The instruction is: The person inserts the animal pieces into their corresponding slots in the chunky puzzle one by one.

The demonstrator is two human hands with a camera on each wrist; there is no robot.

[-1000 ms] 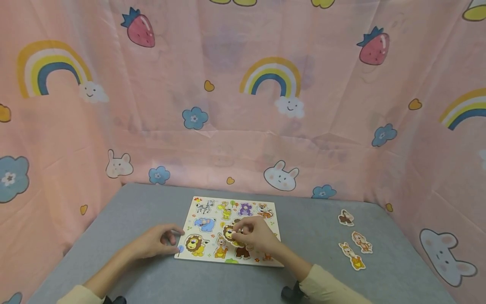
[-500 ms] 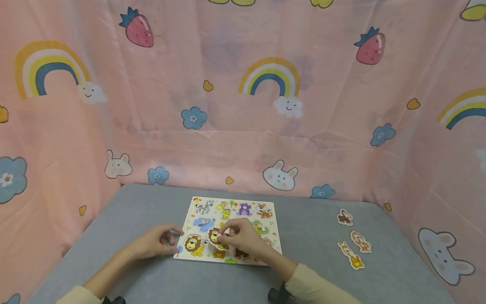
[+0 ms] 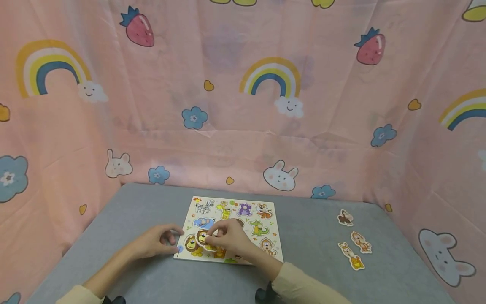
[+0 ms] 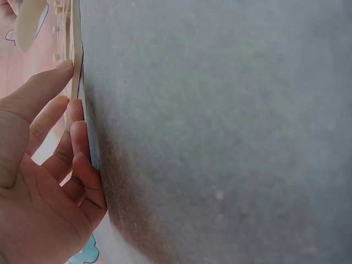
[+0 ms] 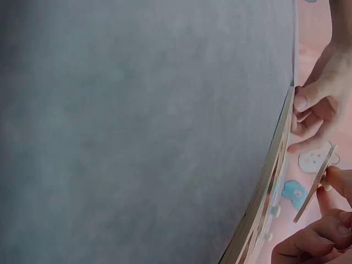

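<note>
A white animal puzzle board (image 3: pixel 275 237) lies on the table. My left hand (image 3: pixel 157 241) is at its left edge, fingers loosely bent; in the left wrist view the thumb tip touches the board's side. Above the board's lower left, my right hand (image 3: pixel 229 237) pinches a lion puzzle piece (image 3: pixel 201 237) between thumb and fingers. The right wrist view shows the piece (image 5: pixel 315 184) tilted, clear of the board, held by a small knob on its face. It partly overlaps the lion picture (image 3: pixel 193 246) on the board. My right hand hides some of the board's middle.
To the right on the grey table (image 3: pixel 311 249) lie a kangaroo piece (image 3: pixel 352 256), a monkey piece (image 3: pixel 361 242) and a brown animal piece (image 3: pixel 345 218). A pink printed curtain (image 3: pixel 228 147) hangs around the table's back and sides.
My right hand has carried the lion piece leftward across the board, from its middle to beside the lion picture, uncovering the crocodile and monkey pictures. My left hand has stayed at the board's edge.
</note>
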